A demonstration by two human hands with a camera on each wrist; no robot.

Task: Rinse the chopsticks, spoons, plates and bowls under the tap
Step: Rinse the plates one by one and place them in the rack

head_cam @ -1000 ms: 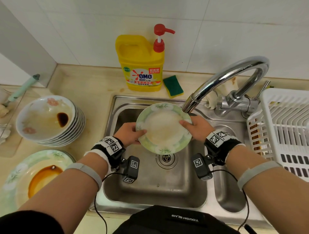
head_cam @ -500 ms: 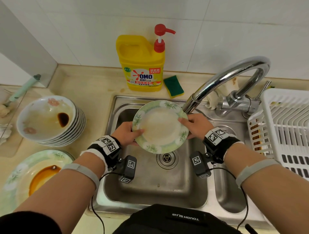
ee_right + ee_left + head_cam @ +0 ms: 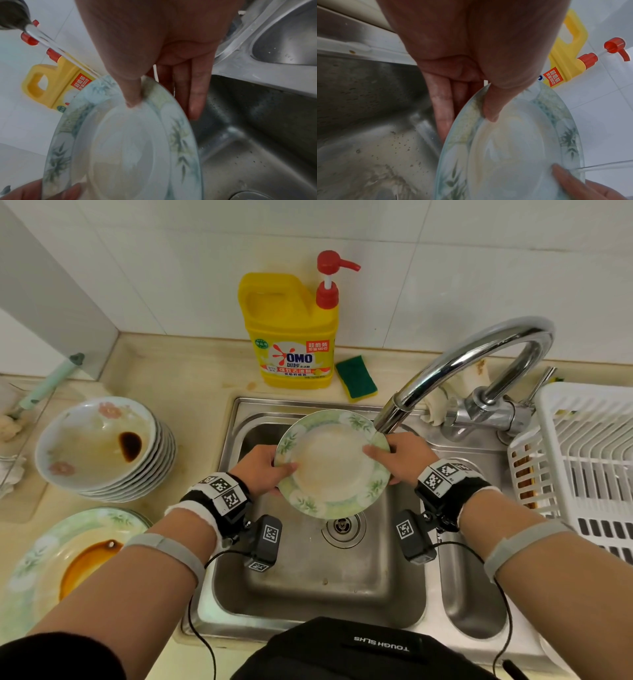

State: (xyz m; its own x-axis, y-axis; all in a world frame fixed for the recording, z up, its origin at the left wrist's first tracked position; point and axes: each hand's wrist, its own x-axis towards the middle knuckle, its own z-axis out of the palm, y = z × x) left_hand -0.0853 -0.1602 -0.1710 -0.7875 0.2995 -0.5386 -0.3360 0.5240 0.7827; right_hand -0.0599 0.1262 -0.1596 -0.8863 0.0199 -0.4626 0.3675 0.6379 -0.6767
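A white plate with a green leaf-patterned rim (image 3: 331, 463) (image 3: 513, 146) (image 3: 123, 146) hangs tilted over the steel sink (image 3: 318, 583), just under the chrome tap spout (image 3: 394, 414). My left hand (image 3: 263, 470) (image 3: 471, 97) pinches its left rim, thumb on the face and fingers behind. My right hand (image 3: 399, 458) (image 3: 163, 86) pinches the right rim the same way. A thin stream of water (image 3: 63, 53) from the tap lands on the plate's far rim. A stack of dirty bowls (image 3: 102, 446) and a sauce-stained plate (image 3: 68, 559) wait on the left counter.
A yellow detergent bottle with a red pump (image 3: 291, 330) and a green sponge (image 3: 356, 378) stand behind the sink. A white plastic dish rack (image 3: 582, 467) sits at the right. The tap's lever and base (image 3: 493, 409) are right of the spout.
Both hands have lifted the plate away from me, closer under the spout, and turned it a little in their grip. Bowls and counter items have not moved.
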